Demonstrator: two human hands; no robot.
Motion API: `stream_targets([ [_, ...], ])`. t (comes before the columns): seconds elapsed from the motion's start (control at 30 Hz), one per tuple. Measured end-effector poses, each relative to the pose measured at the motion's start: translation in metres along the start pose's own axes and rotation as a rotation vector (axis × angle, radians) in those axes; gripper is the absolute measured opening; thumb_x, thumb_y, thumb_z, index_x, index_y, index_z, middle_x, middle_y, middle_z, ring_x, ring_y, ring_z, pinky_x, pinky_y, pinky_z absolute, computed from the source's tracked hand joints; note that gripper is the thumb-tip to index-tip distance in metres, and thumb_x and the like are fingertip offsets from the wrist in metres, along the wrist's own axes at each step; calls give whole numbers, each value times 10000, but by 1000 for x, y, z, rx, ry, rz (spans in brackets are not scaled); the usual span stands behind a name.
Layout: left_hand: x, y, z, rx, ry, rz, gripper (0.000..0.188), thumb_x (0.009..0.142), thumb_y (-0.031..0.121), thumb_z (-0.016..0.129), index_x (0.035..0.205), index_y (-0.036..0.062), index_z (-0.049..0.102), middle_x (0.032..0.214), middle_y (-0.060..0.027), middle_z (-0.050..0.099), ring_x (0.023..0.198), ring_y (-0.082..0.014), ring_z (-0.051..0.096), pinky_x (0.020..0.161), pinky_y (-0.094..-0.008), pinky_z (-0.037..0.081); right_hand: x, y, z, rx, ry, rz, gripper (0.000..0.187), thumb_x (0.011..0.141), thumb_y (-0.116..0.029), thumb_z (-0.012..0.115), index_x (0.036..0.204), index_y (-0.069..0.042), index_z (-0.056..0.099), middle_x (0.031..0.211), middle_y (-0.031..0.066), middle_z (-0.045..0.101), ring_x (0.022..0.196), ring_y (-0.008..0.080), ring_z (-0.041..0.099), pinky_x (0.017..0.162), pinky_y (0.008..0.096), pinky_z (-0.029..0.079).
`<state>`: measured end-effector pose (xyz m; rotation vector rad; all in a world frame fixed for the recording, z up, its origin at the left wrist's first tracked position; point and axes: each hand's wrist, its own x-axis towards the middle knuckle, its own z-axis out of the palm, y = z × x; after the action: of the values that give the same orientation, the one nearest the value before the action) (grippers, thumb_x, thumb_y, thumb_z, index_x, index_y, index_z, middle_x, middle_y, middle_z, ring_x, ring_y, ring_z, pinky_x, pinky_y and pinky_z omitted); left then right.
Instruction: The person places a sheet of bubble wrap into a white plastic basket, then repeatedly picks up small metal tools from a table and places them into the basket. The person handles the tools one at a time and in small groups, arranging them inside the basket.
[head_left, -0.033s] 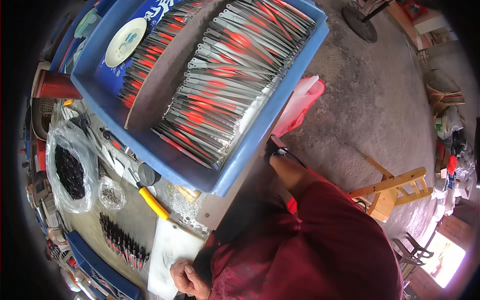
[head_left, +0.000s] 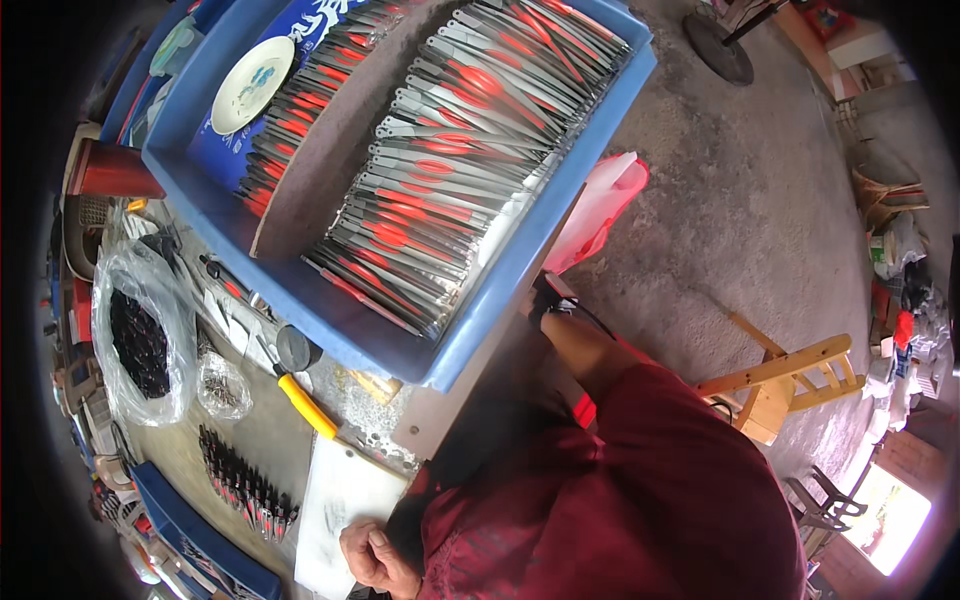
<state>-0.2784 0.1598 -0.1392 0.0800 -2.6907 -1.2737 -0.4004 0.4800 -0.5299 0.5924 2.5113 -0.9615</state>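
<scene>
My left hand rests on a white board at the lower left, fingers curled into a loose fist with nothing showing in it. My right hand is beside the bench edge, just below the blue tray; a black band circles its wrist. Most of that hand and its fingers are hidden. Rows of slender black, grey and red pieces, with small holes in their grey ends, fill the tray. A brown divider separates them from a second row. Beside the board lies a yellow-handled tool.
A white dish sits in the tray. Left of it are a clear bag of small dark pieces, a black-and-red bundle and a blue bin. A red-and-white bag and wooden chair are on the right.
My right wrist has shifted slightly, and a bit more of the hand shows past the band. My left hand and the tray stay where they were.
</scene>
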Motion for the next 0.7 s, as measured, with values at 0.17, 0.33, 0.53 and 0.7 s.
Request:
stream_targets([
  [0.17,1,5,3,17,23,20,108,892,69,470,831,-18,488,815,-87,498,686,-143,417,608,-250,348,-23,-15,-25,68,187,58,435,783,-210,543,1175,-36,470,1170,174,503,1113,333,449,881,419,403],
  [0.33,2,8,0,26,-25,74,76,886,32,466,848,-23,500,826,-92,510,726,-161,447,654,-261,374,-65,-35,-63,128,490,41,530,784,-178,548,1264,-19,388,1217,201,446,1136,369,423,887,474,385],
  [0.53,2,7,-1,54,-7,120,83,883,27,471,839,-31,511,849,-100,527,770,-180,477,698,-277,395,-98,-31,-82,180,581,37,468,781,-164,565,1204,2,452,1125,204,495,1030,369,483,853,429,412],
  [0.7,2,7,-2,32,8,111,79,873,13,472,831,-33,519,835,-105,533,760,-189,486,700,-283,401,-105,-13,-84,162,709,-9,405,771,-128,574,1152,-8,509,1006,181,540,895,346,533,794,419,436],
])
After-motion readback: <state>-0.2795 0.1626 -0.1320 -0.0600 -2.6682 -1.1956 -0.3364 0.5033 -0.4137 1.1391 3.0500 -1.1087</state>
